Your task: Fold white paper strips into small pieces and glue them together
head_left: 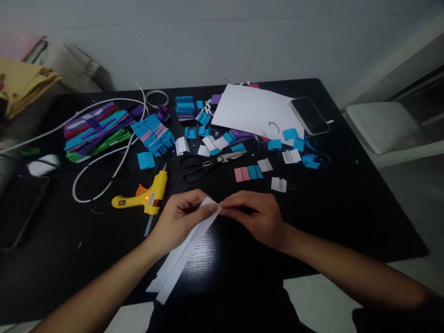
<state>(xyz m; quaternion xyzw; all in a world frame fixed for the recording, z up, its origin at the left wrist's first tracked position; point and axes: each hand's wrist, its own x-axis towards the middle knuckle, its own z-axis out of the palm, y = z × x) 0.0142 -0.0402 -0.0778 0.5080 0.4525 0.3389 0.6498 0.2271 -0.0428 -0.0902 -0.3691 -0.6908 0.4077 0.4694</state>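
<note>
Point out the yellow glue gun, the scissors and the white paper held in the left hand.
Yellow glue gun (153, 190): head view, on its yellow body.
Scissors (219, 159): head view, at the pivot.
White paper (188, 254): head view, about midway along its length.

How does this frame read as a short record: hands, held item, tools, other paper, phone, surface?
Left hand: left hand grips narrow white paper near its upper end
Right hand: right hand pinches the same end
Held item: one folded strip or two, cannot tell
Tools: yellow glue gun, light lit; scissors with black handles
Other paper: coloured strips at left; white sheet at back
Phone: phone at the sheet's right edge
Surface: black table
</note>
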